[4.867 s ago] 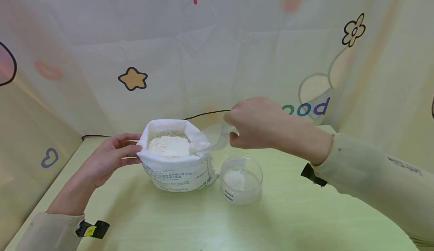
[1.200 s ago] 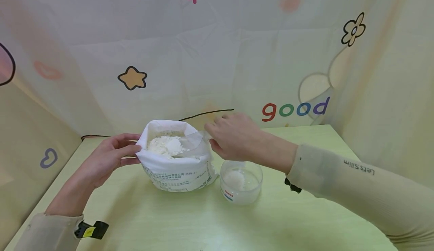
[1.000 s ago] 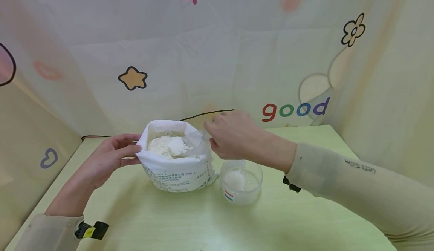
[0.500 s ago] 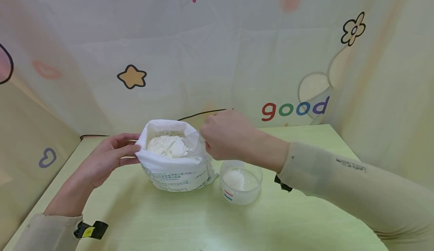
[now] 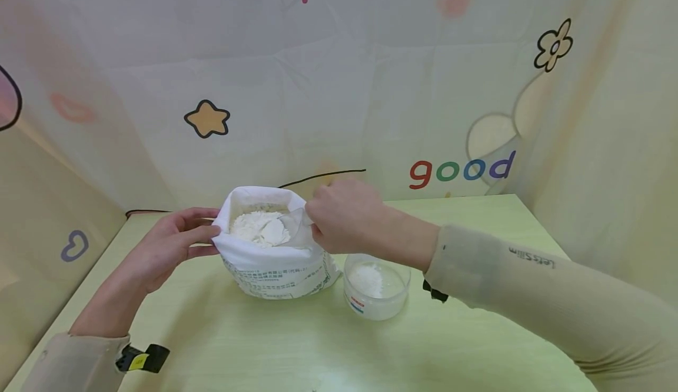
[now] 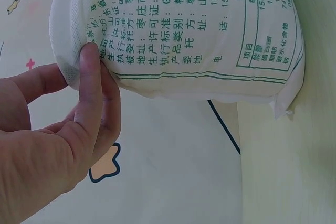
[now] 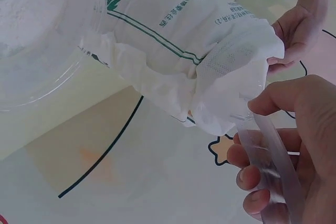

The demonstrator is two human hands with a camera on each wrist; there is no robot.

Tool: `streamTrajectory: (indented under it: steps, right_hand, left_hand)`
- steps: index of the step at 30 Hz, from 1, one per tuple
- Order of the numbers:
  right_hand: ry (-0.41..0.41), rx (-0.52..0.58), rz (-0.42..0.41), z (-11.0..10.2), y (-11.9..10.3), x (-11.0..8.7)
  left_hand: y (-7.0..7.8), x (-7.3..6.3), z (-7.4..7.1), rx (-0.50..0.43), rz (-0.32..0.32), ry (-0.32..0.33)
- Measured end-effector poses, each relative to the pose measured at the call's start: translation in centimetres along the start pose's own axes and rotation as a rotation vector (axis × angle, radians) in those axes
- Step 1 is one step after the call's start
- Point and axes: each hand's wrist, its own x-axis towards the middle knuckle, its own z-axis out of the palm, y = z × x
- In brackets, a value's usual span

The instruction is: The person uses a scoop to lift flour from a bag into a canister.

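Note:
A white cloth flour bag [image 5: 281, 271] with green print stands with its rim folded down, white flour [image 5: 256, 227] inside. My left hand [image 5: 166, 248] pinches the bag's rim at the left; in the left wrist view its fingers [image 6: 90, 85] lie at the folded edge. Curled round the handle of a clear plastic scoop [image 7: 268, 166], my right hand [image 5: 346, 218] hangs over the bag's right rim. The scoop's bowl is in the bag with flour in it. Right of the bag stands a clear round tub [image 5: 377, 289] holding some flour.
The pale green table [image 5: 254, 345] bears the bag and tub. A printed curtain [image 5: 339, 86] closes off the back and both sides. The tub sits below my right forearm, close to the bag's right side.
From the bag's right rim, my right hand has moved left and lower, bringing the scoop into the flour. Over the last second it shifts slightly further left. My left hand keeps its place.

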Motion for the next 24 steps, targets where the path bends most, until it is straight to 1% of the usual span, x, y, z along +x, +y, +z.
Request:
streamTrajectory:
  steps: [8, 15, 19, 24]
  right_hand:
    - [0.004, 0.054, 0.007, 0.7, -0.4, 0.2]
    - [0.003, 0.162, 0.054, 1.2, -0.2, 0.0]
    - [0.025, 0.222, 0.072, 1.4, 0.1, -0.1]
    - [0.079, 0.247, 0.065, 1.6, 0.5, -0.5]
  left_hand:
    - [0.0, 0.0, 0.0, 0.009, 0.003, 0.001]
    - [0.1, 0.0, -0.1, 0.007, 0.005, 0.001]
    - [0.1, 0.0, -0.2, -0.021, -0.009, -0.007]
    - [0.3, -0.1, -0.5, -0.075, -0.03, -0.021]
